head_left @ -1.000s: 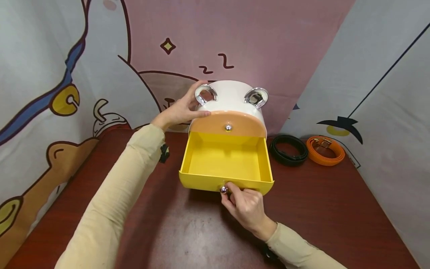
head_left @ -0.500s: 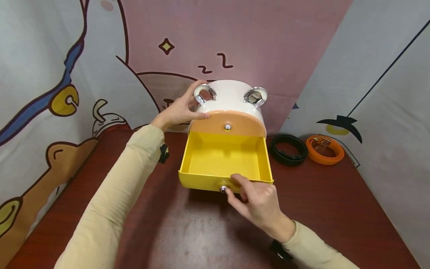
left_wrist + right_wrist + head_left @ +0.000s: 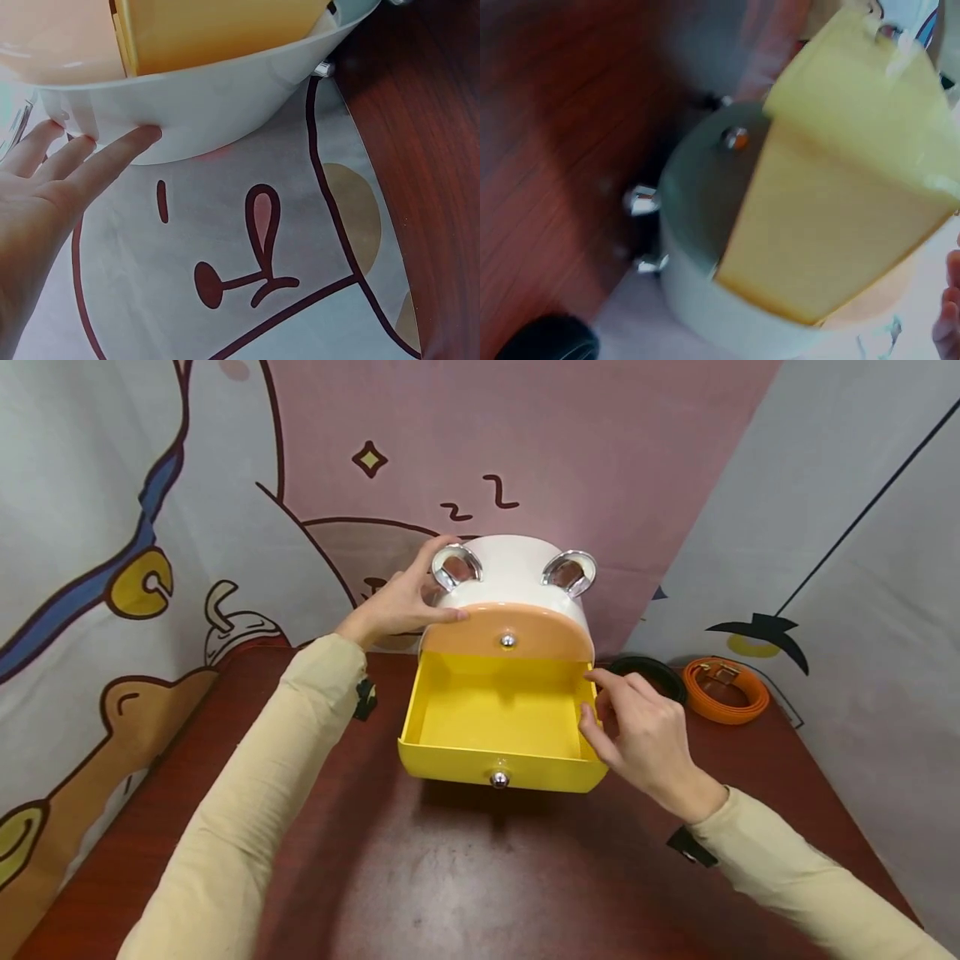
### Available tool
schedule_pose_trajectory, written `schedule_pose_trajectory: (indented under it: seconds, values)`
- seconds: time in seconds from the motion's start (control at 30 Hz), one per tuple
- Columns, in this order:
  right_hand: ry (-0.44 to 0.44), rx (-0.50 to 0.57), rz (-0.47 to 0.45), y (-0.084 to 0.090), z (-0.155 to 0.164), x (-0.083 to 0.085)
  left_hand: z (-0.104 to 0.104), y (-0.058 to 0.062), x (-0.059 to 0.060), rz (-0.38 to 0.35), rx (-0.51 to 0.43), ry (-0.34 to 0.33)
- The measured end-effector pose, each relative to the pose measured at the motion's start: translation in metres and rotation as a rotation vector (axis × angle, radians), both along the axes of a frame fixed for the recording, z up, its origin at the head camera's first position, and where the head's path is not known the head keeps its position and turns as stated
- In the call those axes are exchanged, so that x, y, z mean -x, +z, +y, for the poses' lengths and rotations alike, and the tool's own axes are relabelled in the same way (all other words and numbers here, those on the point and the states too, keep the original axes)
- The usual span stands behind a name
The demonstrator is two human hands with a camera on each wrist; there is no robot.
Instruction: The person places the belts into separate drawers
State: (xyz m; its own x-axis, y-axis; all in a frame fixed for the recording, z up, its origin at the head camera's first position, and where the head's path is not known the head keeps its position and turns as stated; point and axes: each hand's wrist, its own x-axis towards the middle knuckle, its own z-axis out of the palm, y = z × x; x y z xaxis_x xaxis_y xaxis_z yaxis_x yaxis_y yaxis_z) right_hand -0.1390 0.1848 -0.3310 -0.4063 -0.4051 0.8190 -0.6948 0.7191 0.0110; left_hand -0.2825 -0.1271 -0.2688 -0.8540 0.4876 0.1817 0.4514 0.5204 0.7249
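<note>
A white cabinet [image 3: 517, 568] with two chrome ears stands at the back of the table. Its peach upper drawer [image 3: 468, 639] is closed, while the yellow drawer [image 3: 498, 706] below is pulled out and has nothing in it. My left hand [image 3: 401, 602] steadies the cabinet's left side, thumb on the front edge by the ear. In the left wrist view, its straight fingers [image 3: 112, 161] press against the white wall [image 3: 217, 112]. Over the yellow drawer's right side hovers my right hand [image 3: 645, 739], fingers loosely bent and holding nothing. The drawer's silver knob [image 3: 499, 779] is free of it.
Right of the cabinet lie a coiled black belt [image 3: 663, 678] and a coiled orange belt [image 3: 726, 693], the black one partly hidden by my right hand. Printed cloth [image 3: 637, 452] hangs behind and beside the reddish-brown table [image 3: 450, 877].
My right hand has let go of the yellow drawer's knob and moved up and right, to the drawer's right side. The left hand and the open drawer have stayed in place.
</note>
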Motion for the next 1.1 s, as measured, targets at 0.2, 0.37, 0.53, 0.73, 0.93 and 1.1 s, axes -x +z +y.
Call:
schedule_pose_trajectory:
  seconds: [0.2,0.37,0.53,0.73,0.93,1.1]
  values:
    - [-0.034,-0.052,-0.173,-0.003,0.018,0.017,0.000,-0.001,0.001,-0.020,-0.011,-0.004]
    - [-0.075,-0.077,-0.265,-0.007,0.027,0.030,-0.001,-0.002,0.001,-0.020,-0.028,-0.018]
    - [-0.148,-0.073,-0.414,-0.020,0.037,0.044,-0.004,-0.004,0.000,-0.025,-0.046,-0.020]
    - [-0.234,-0.001,-0.631,-0.036,0.054,0.060,-0.007,-0.005,0.001,-0.029,-0.057,-0.026]
    - [-0.280,0.042,-0.714,-0.046,0.069,0.069,-0.007,-0.004,0.001,-0.024,-0.054,-0.026]
    - [-0.307,0.051,-0.740,-0.052,0.078,0.074,-0.007,-0.002,0.000,-0.018,-0.038,-0.011]
